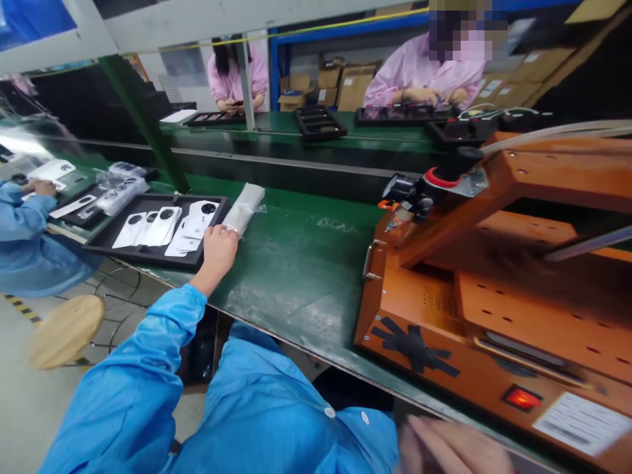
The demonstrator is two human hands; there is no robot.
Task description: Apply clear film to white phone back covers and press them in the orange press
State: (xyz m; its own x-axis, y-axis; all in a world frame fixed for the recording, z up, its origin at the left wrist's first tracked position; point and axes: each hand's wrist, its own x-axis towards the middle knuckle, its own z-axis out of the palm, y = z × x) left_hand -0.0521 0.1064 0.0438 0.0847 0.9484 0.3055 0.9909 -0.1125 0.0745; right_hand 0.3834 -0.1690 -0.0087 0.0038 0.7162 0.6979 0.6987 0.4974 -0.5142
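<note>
My left hand (218, 248) reaches out in a blue sleeve to the right end of a black tray (148, 253) holding several white phone back covers (162, 225). Its fingers curl at the end of a clear plastic bag stack (245, 205) lying on the green belt beside the tray; what they pinch is hidden. My right hand (451, 447) is blurred at the bottom edge, near the front of an orange machine (494, 296), and its fingers cannot be made out.
The orange machine has a lit red switch (522, 397) and a black-and-red head (434, 181). A person in blue (24, 224) works at the left with more covers. Across the green belt (296, 263), two people in pink handle black trays (318, 122). A wooden stool (66, 329) stands lower left.
</note>
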